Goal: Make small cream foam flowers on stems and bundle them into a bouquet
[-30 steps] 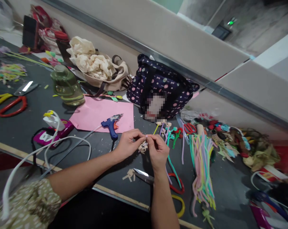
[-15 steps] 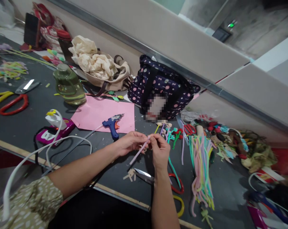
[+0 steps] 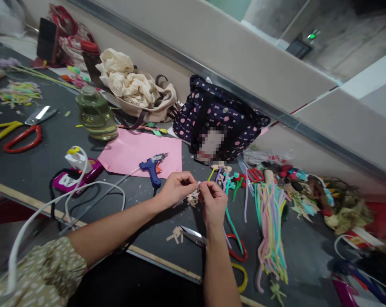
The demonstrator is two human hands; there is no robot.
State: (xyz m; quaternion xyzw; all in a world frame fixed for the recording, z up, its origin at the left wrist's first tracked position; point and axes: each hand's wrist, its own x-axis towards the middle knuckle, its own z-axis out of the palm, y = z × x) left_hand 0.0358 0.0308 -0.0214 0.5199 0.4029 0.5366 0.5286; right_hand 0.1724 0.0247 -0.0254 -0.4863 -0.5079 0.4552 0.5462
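Observation:
My left hand (image 3: 178,187) and my right hand (image 3: 214,198) meet at the fingertips above the dark table. Both pinch a small light purple piece (image 3: 198,184), most of it hidden by the fingers. Beneath them lies a little pile of beige scraps (image 3: 193,198). Closer to the table edge are more beige strips (image 3: 176,233) and scissors (image 3: 194,235), partly behind my right forearm. A blue glue gun (image 3: 152,167) rests on a pink sheet (image 3: 125,149), left of my left hand. Right of my right hand is a bundle of pastel fuzzy stems (image 3: 271,230).
A purple power strip (image 3: 78,175) with white cables lies at the left, near a green bottle (image 3: 97,115). Behind stand a dark patterned bag (image 3: 186,123) and a beige bag (image 3: 164,106). Larger scissors (image 3: 23,136) lie far left. Craft scraps fill the right back.
The light purple stem that stuck out down and left from my fingers no longer shows there. My left fingers have shifted, and the beige pile below is more visible.

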